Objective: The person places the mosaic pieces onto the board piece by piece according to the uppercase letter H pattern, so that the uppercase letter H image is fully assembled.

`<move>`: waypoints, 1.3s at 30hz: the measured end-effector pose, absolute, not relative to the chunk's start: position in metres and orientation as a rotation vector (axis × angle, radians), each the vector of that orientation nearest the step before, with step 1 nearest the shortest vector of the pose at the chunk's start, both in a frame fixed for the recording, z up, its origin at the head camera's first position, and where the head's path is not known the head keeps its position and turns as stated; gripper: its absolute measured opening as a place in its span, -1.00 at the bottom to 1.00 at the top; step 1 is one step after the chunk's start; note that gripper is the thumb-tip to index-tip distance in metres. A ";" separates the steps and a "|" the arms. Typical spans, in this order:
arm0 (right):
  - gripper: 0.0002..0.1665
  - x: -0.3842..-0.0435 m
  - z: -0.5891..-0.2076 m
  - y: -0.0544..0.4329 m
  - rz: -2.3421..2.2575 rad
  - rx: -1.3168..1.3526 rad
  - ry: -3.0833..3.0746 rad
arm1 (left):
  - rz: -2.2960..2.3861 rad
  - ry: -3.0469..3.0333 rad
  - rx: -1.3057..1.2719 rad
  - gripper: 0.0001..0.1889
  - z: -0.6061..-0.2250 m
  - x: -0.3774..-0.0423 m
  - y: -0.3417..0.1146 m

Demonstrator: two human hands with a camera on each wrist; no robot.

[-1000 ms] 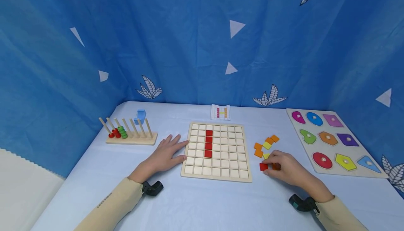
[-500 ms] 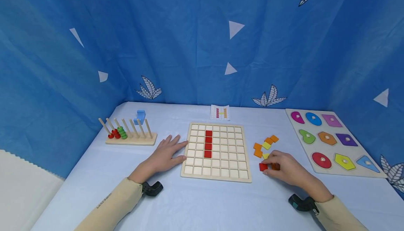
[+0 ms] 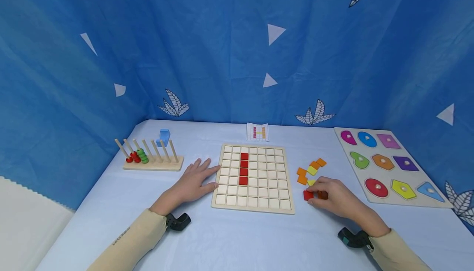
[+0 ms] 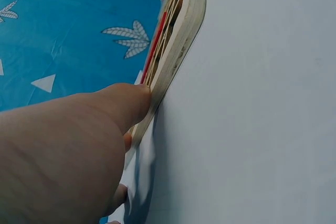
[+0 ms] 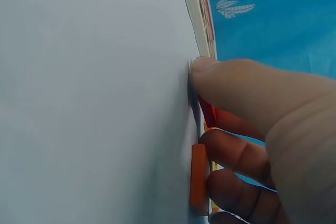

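Note:
My left hand (image 3: 193,182) lies with spread fingers at the left edge of a wooden grid board (image 3: 253,210); in the left wrist view the thumb (image 4: 128,103) presses that edge. Red square tiles (image 3: 244,164) form a column in the grid. To the right of the board, my right hand (image 3: 333,195) pinches a red square tile (image 3: 307,195) between thumb and index finger, low over the table. The same red tile (image 5: 208,113) shows partly behind the thumb in the right wrist view. An orange tile (image 5: 198,177) sits under the other fingers.
Loose orange tiles (image 3: 302,179) and yellow tiles (image 3: 312,171) lie just beyond the right hand. A pattern card (image 3: 257,138) is behind the board. Left stands a bead rack (image 3: 166,166) near a blue block (image 3: 164,135); right lies a shape puzzle (image 3: 364,192).
The view has shifted very slightly. Both hands and the tiles keep their places.

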State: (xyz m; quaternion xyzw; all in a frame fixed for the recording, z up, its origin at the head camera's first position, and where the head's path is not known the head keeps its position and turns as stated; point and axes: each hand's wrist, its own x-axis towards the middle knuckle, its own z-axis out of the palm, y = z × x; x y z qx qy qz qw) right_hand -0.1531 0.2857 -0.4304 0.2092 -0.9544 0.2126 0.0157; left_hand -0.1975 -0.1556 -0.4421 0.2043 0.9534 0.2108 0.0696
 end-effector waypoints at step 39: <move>-0.68 -0.188 -0.422 0.186 0.583 1.122 -2.809 | 0.640 2.876 0.613 -0.37 -0.446 -0.199 -0.156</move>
